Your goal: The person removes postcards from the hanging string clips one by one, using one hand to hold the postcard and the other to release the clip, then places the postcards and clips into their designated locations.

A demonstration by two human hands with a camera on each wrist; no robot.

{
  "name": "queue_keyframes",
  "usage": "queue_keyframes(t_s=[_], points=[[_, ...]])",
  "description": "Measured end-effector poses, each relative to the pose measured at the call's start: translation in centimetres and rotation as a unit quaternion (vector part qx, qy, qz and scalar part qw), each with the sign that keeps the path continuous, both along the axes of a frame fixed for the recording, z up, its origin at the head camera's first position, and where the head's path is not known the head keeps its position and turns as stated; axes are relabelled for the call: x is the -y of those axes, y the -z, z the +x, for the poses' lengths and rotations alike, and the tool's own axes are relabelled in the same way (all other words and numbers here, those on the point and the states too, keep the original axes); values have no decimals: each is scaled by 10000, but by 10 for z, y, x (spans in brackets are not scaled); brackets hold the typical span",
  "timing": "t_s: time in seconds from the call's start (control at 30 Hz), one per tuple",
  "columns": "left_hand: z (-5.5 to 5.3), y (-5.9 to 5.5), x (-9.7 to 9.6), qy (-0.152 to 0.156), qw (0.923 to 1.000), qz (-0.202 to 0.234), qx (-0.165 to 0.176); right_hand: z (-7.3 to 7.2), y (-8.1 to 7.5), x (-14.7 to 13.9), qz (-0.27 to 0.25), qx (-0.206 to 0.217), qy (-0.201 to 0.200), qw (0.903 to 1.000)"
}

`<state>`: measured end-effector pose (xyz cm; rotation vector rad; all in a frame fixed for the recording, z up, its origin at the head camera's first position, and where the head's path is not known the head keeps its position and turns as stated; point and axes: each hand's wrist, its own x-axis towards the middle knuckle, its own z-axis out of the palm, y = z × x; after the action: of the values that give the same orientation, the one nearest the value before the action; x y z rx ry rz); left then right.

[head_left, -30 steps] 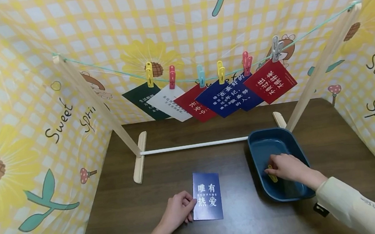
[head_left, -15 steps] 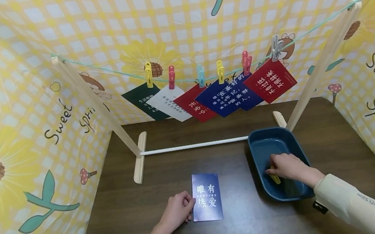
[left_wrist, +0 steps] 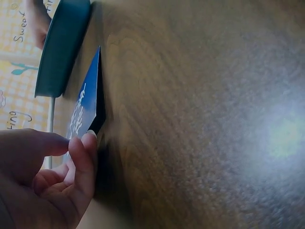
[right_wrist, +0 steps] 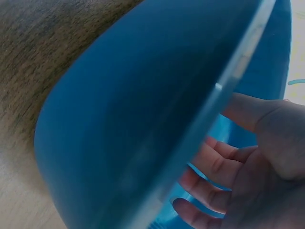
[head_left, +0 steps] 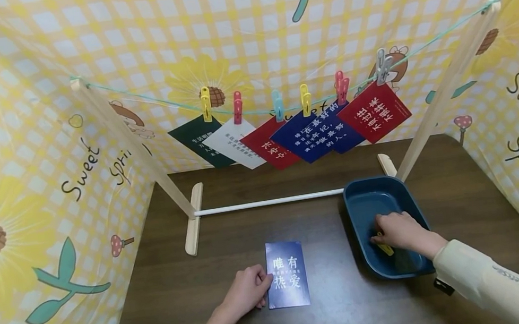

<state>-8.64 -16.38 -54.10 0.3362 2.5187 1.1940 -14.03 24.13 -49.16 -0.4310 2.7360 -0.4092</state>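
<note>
My left hand [head_left: 247, 290] pinches the left edge of a blue card [head_left: 289, 293] with white lettering. In the left wrist view the card [left_wrist: 89, 102] tilts a little off the tabletop, between thumb and fingers. Inside a dark blue plastic basin [head_left: 365, 259], my right hand [head_left: 402, 232] has its curled fingers on a yellow clothespin [head_left: 386, 249]. Only the clothespin's lower part shows in the head view. The basin wall [right_wrist: 119, 119] hides the right fingertips and the clothespin in the right wrist view.
Behind the hands stands a wooden frame [head_left: 125, 145] with a white crossbar [head_left: 269, 202] low down. Its green string [head_left: 136, 94] carries several overlapping cards, such as a red card [head_left: 374, 112], on coloured clothespins. Patterned cloth [head_left: 272, 16] surrounds the brown table [head_left: 230, 240].
The yellow clothespin and my right fingertips have shifted slightly right and toward me inside the basin. My left hand keeps its pinch on the card, which has moved slightly toward me.
</note>
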Motion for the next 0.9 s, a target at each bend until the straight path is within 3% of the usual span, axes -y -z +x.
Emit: queue_keyframes(t_s=[0.57, 0.9], points=[[0, 3, -3, 71, 9993, -355, -114, -2, 9, 0, 330, -194, -69, 9992], [2, 3, -4, -9, 9987, -460, -234, 0, 5, 4, 480, -329, -99, 9983]])
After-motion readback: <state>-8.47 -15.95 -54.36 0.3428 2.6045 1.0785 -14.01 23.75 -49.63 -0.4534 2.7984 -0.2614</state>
